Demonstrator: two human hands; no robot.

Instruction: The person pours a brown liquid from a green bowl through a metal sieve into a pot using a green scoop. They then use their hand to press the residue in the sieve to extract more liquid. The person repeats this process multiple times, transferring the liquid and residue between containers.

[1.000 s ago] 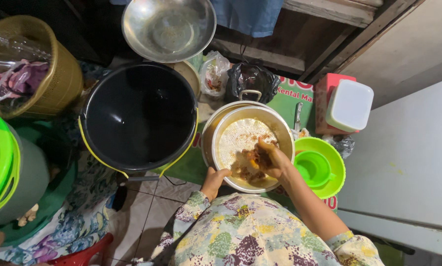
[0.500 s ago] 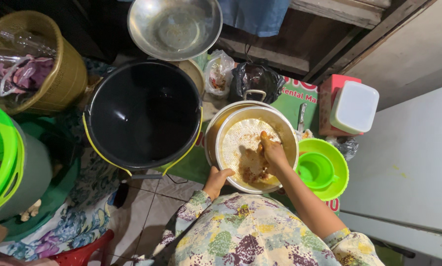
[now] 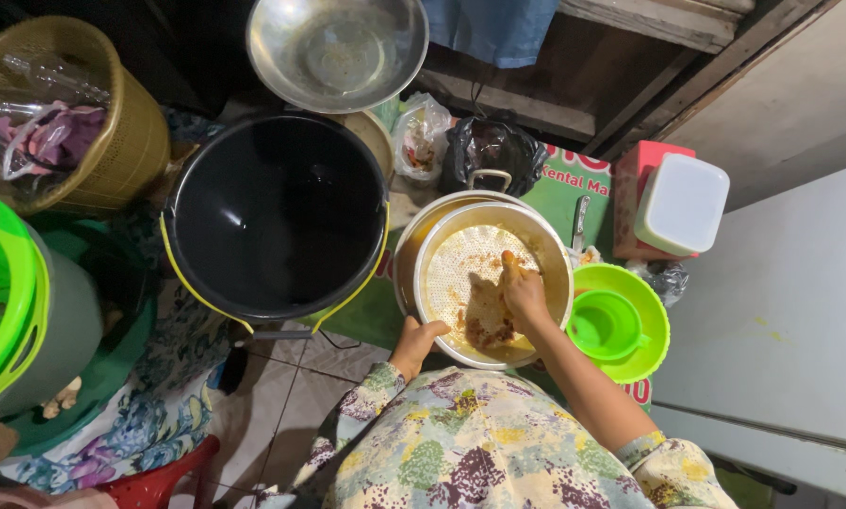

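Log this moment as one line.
left hand grips metal strainer bowl rim | right hand presses brown pulp inside

Head cam, steep top-down, close.

A large black bucket (image 3: 277, 215) with a yellow rim is seen just left of the fingers. A steel basin (image 3: 338, 49) is set beyond it. A woven yellow basket (image 3: 69, 132) is placed far left. A green bowl (image 3: 651, 325) holding a green cup (image 3: 606, 325) is found right of the fingers, below a white lidded box (image 3: 682, 203).
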